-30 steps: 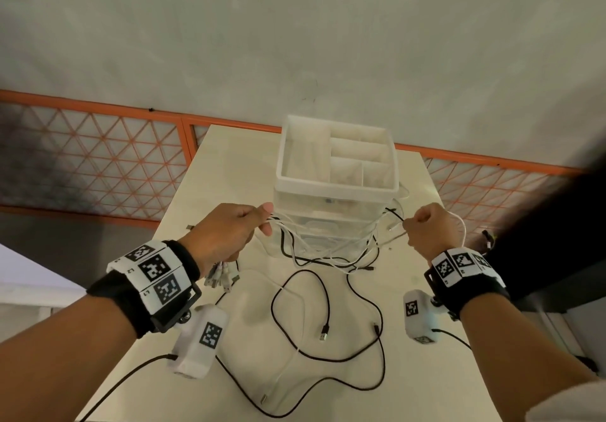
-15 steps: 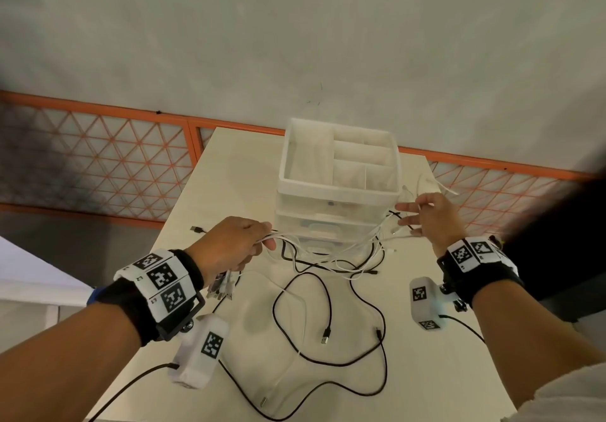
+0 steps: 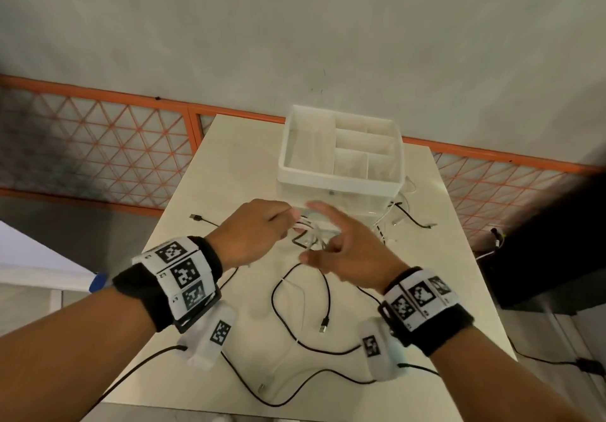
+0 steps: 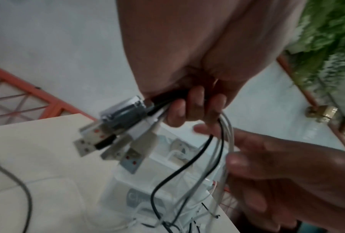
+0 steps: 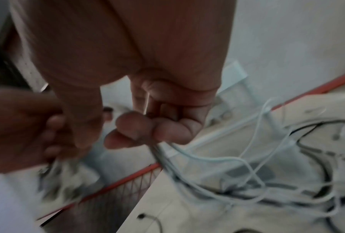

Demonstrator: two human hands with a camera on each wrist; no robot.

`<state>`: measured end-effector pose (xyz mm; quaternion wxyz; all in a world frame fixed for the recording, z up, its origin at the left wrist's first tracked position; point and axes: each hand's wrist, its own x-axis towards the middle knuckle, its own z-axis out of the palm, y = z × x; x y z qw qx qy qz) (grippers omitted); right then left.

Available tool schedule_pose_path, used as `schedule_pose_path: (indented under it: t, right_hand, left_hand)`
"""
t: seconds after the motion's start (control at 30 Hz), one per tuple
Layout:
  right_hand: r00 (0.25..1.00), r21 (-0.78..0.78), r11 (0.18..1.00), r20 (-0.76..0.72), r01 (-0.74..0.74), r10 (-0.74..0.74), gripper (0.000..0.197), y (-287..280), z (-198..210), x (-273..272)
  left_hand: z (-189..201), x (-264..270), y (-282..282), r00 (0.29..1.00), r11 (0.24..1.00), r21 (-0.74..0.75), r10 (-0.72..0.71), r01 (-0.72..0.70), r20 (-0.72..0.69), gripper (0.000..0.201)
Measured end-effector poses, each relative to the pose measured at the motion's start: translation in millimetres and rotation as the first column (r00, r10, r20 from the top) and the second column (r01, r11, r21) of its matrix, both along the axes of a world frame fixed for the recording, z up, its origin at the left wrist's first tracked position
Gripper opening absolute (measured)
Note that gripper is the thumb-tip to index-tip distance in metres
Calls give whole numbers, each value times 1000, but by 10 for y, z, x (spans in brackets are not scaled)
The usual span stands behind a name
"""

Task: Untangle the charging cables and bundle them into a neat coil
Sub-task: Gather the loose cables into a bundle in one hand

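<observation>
While our left hand (image 4: 189, 108) keeps its grip clamped on the USB plug ends (image 4: 116, 134), which point down-left toward the desk (image 3: 229, 172), and our right hand (image 3: 347, 251) pinches the charging cables (image 4: 217, 151) trailing down, a hard pull likely snags loops around the drawer organizer (image 3: 341, 172).
</observation>
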<state>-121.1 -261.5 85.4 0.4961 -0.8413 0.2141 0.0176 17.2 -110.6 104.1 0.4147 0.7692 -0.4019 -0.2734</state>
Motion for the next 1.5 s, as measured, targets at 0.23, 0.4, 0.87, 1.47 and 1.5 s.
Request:
schedule_pose_path:
  t: [0.23,0.4,0.87,1.47,1.5]
  right_hand:
    - [905,-297,949,-367,105,-215,14,-459,-435,-76]
    - [897,-567,702,188,431,-399,19,-517,-556,-180]
    - [943,-424,886,-330,-190,44,77,442,-1411,-239]
    - [985,-606,786,-171,-124,24,20,479,-677,20]
    - [988,-625,770,-149,-127,41,20,488,-537,58]
  left_hand:
    - [91,166,222,990,980,139,-141,142,-16,47]
    - [-344,192,334,954,804,587,-239,91,179,33]
    - [-521,86,321,953,904,403,236,-143,-192,15]
    - [-424,87,330,819,956,219,282,-195,-500,19]
    - [-397,84,314,828,961,210,265,-182,-494,19]
